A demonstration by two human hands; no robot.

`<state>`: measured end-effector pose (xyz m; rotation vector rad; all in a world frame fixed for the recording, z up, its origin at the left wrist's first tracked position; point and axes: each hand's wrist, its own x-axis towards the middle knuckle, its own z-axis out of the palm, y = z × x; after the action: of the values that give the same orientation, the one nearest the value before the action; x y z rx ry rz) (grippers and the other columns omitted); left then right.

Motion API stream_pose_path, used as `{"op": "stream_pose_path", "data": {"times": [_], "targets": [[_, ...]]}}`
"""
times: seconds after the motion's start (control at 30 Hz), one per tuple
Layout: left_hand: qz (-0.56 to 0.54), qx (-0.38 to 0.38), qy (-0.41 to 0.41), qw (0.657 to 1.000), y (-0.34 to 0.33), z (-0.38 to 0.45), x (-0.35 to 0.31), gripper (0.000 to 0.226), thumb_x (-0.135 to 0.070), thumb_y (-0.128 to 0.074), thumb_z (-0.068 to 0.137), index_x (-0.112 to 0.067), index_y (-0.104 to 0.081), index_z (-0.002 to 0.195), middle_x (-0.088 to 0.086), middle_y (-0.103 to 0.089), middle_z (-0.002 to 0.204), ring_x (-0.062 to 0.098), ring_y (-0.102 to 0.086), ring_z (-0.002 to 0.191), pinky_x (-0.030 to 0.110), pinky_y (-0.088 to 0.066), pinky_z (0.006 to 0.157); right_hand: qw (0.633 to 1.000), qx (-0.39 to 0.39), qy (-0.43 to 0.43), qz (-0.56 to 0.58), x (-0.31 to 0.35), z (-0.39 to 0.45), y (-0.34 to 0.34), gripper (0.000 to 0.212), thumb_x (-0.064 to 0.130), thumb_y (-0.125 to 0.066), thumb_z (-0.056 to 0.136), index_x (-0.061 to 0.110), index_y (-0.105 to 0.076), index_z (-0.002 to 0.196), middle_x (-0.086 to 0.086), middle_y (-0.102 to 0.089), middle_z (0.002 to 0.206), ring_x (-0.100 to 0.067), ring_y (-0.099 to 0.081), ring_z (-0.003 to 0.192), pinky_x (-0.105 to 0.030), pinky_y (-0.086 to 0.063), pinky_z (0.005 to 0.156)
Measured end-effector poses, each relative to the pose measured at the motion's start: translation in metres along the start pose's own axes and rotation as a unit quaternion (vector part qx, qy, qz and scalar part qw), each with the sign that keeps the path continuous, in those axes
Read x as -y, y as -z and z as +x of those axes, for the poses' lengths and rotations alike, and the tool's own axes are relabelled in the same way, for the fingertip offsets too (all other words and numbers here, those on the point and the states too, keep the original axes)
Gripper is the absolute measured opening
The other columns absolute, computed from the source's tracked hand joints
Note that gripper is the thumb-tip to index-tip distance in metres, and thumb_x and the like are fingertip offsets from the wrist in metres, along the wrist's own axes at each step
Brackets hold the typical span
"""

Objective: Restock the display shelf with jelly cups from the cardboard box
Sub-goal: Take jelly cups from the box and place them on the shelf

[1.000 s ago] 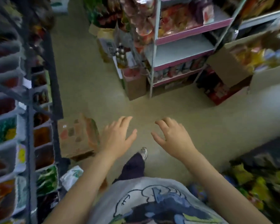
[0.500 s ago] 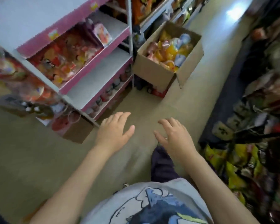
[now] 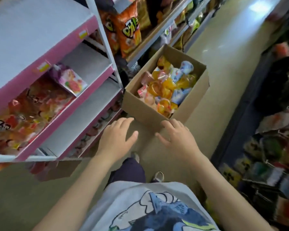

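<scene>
shelf (image 3: 97,90) cut off, lower goods (image 3: 97,125) blurred

Jelly cups (image 3: 165,88) lie in the cardboard box (image 3: 140,105) on the floor (image 3: 223,67), right of the display shelf (image 3: 83,104).

Your view is evenly lit from overhead, with a bright glare patch on the floor (image 3: 257,7) at the top right. The right-hand racks (image 3: 274,147) smear with motion blur, and the shelf (image 3: 40,30) edges bow from wide-angle distortion. Shadows stay soft.
</scene>
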<state>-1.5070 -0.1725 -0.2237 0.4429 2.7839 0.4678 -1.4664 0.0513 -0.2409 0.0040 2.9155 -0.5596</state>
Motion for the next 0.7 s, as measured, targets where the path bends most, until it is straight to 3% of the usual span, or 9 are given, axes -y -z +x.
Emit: {"op": "stream_pose_path", "data": {"times": [0.1,0.23,0.37,0.53,0.7], "targets": [[-0.021,0.006,0.030,0.999,-0.004,0.060,0.010,0.056,-0.048,-0.040,0.099,-0.021,-0.043,0.147,0.000,-0.045,0.150,0.021,-0.041,0.137,0.039,-0.032,0.111,1.000,0.023,0.008,-0.016,-0.021,0.066,0.003,0.050,0.051,-0.057,0.092,0.014,-0.060,0.126,-0.008,-0.061,0.109,-0.033,-0.059,0.104,-0.042,-0.049,0.082],[-0.047,0.029,0.033,0.998,-0.009,0.152,0.026,0.060,-0.052,-0.038,0.097,-0.019,-0.043,0.147,0.002,-0.047,0.149,0.022,-0.044,0.136,0.040,-0.035,0.110,0.997,0.070,-0.002,-0.033,-0.042,0.153,0.012,0.050,0.053,-0.053,0.094,0.022,-0.052,0.135,-0.003,-0.055,0.124,-0.027,-0.052,0.119,-0.039,-0.044,0.092],[-0.081,0.070,0.030,0.994,-0.007,0.237,0.032,0.058,-0.049,-0.047,0.099,-0.020,-0.040,0.149,0.002,-0.045,0.151,0.022,-0.043,0.137,0.038,-0.036,0.110,0.993,0.104,-0.052,-0.006,-0.060,0.229,0.018,0.050,0.052,-0.050,0.096,0.026,-0.047,0.138,0.000,-0.054,0.128,-0.023,-0.052,0.119,-0.037,-0.049,0.092],[-0.087,0.127,0.041,0.987,-0.028,0.334,0.034,0.061,-0.055,-0.049,0.097,-0.024,-0.039,0.148,0.000,-0.045,0.151,0.022,-0.046,0.134,0.039,-0.040,0.106,0.976,0.141,-0.137,0.096,-0.112,0.317,-0.009,0.060,0.046,-0.061,0.092,0.021,-0.041,0.142,-0.002,-0.051,0.131,-0.024,-0.053,0.118,-0.035,-0.048,0.089],[-0.144,0.188,0.106,0.966,-0.092,0.408,0.034,0.067,-0.059,-0.056,0.091,-0.027,-0.038,0.147,0.000,-0.042,0.152,0.024,-0.046,0.134,0.047,-0.044,0.105,0.951,0.126,-0.231,0.161,-0.184,0.387,-0.065,0.077,0.038,-0.068,0.090,0.014,-0.027,0.151,-0.008,-0.040,0.146,-0.028,-0.043,0.132,-0.039,-0.041,0.103]]}}
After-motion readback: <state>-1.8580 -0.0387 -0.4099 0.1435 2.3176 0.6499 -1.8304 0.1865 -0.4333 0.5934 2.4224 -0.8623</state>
